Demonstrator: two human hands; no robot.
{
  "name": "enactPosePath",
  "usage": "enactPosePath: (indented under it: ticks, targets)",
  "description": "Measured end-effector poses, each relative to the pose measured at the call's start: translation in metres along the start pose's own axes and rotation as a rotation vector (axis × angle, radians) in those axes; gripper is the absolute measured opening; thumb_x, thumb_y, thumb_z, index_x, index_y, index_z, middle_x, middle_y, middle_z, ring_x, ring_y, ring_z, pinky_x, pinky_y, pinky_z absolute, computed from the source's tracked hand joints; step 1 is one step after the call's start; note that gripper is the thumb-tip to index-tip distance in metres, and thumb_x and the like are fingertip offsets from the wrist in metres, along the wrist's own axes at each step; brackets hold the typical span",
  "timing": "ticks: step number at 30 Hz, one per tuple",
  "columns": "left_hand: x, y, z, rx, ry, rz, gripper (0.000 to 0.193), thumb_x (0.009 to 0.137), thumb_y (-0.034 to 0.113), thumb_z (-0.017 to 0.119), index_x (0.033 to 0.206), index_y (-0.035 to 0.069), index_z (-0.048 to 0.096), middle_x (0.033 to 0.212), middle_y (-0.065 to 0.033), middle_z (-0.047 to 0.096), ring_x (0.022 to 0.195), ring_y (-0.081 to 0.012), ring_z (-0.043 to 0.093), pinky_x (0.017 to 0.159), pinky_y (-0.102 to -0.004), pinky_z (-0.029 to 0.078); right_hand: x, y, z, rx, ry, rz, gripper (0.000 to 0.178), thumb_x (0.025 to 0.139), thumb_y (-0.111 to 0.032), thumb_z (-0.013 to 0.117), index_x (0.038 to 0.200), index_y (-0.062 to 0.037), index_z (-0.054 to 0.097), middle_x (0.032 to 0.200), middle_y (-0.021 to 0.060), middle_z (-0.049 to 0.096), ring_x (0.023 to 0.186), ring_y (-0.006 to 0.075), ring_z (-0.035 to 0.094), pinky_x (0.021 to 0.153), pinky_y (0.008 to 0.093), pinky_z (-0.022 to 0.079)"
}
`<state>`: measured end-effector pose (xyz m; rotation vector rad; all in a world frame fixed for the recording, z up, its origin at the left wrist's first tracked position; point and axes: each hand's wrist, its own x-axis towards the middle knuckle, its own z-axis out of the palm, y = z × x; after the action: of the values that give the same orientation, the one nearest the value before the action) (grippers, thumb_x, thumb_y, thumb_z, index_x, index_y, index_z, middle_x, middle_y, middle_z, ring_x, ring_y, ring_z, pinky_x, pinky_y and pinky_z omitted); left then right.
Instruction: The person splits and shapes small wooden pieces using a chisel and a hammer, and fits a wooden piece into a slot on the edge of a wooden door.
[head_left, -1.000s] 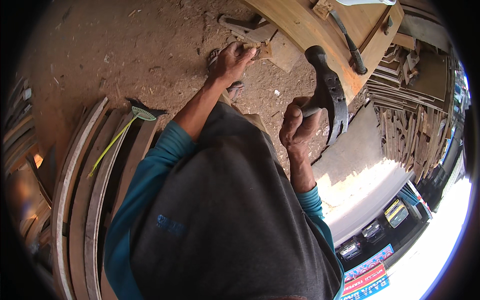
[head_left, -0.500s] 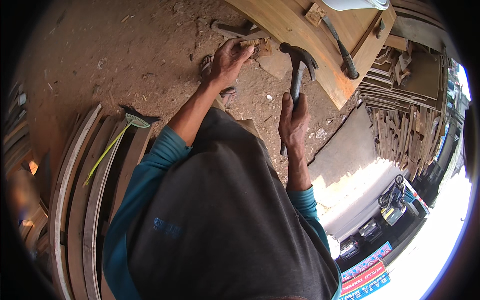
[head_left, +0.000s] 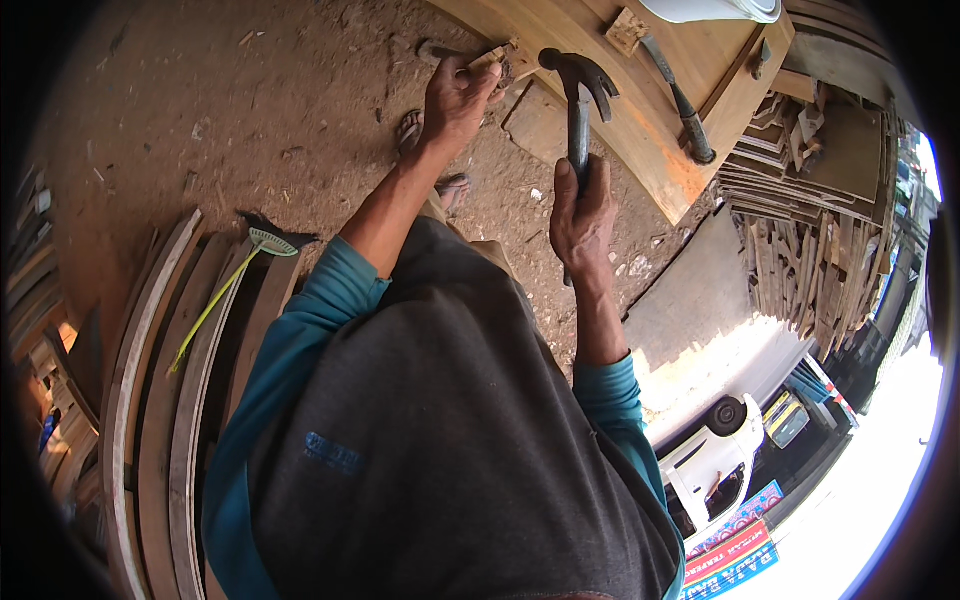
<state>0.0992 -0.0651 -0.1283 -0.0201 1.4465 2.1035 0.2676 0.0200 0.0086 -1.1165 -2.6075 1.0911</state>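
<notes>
My left hand (head_left: 458,108) is closed, pinching a small piece of wood (head_left: 492,56) beside the edge of a large wooden board (head_left: 650,150). In my right hand (head_left: 583,222), the fingers wrap round the handle of a claw hammer (head_left: 579,130). The hammer stands nearly upright in view, its head close to the board's edge and right of the small wood piece. On the board lie a chisel-like tool (head_left: 688,112) with a dark handle and a small wood block (head_left: 627,32) near its tip.
A white container (head_left: 712,8) sits at the board's far side. Stacked planks (head_left: 790,270) and sheets stand at the right. Long boards (head_left: 155,400) with a green-yellow rake-like tool (head_left: 270,243) on them lie at left. The dirt floor (head_left: 250,120) carries wood scraps.
Both hands have moved farther forward, the small wood piece coming up to the board's edge. The hammer has shifted up and slightly left. A white car now shows outside, lower right.
</notes>
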Motion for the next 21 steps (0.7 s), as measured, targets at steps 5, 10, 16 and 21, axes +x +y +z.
enactPosePath:
  ticks: [5, 10, 16, 21]
  targets:
    - [-0.004, 0.008, 0.008, 0.062, 0.038, 0.004, 0.040, 0.101, 0.023, 0.071, 0.125, -0.003, 0.052, 0.109, -0.0130, 0.072, 0.099, -0.0173, 0.072, 0.083, -0.0332, 0.066, 0.012, 0.001, 0.004, -0.055, -0.052, -0.015, 0.025, 0.105, -0.026, 0.062, 0.107, -0.0022, 0.055, 0.080, 0.0266, 0.063, 0.068, 0.0467, 0.064, 0.060, 0.0525, 0.048]
    - [-0.005, 0.015, 0.003, 0.111, 0.060, -0.037, 0.031, 0.101, 0.018, 0.070, 0.117, -0.004, 0.056, 0.105, -0.0121, 0.070, 0.100, -0.0186, 0.069, 0.087, -0.0337, 0.066, 0.000, -0.021, -0.014, 0.097, 0.057, -0.142, 0.035, 0.108, -0.033, 0.056, 0.121, -0.0011, 0.052, 0.072, 0.0111, 0.059, 0.065, 0.0290, 0.062, 0.062, 0.0422, 0.049]
    - [-0.013, 0.013, 0.008, 0.098, 0.096, -0.033, 0.039, 0.099, 0.023, 0.074, 0.118, -0.005, 0.054, 0.105, -0.0148, 0.071, 0.093, -0.0174, 0.072, 0.081, -0.0321, 0.067, 0.011, 0.018, 0.015, -0.021, -0.072, -0.030, 0.029, 0.106, -0.026, 0.059, 0.117, -0.0006, 0.051, 0.078, 0.0259, 0.063, 0.071, 0.0471, 0.065, 0.061, 0.0536, 0.048]
    - [-0.013, 0.017, 0.009, 0.062, 0.092, -0.019, 0.034, 0.098, 0.021, 0.075, 0.116, -0.003, 0.057, 0.104, -0.0125, 0.072, 0.093, -0.0158, 0.072, 0.079, -0.0311, 0.068, 0.000, 0.030, 0.016, 0.083, 0.014, -0.019, 0.029, 0.108, -0.030, 0.057, 0.112, -0.0019, 0.050, 0.071, 0.0193, 0.056, 0.060, 0.0358, 0.056, 0.059, 0.0469, 0.045]
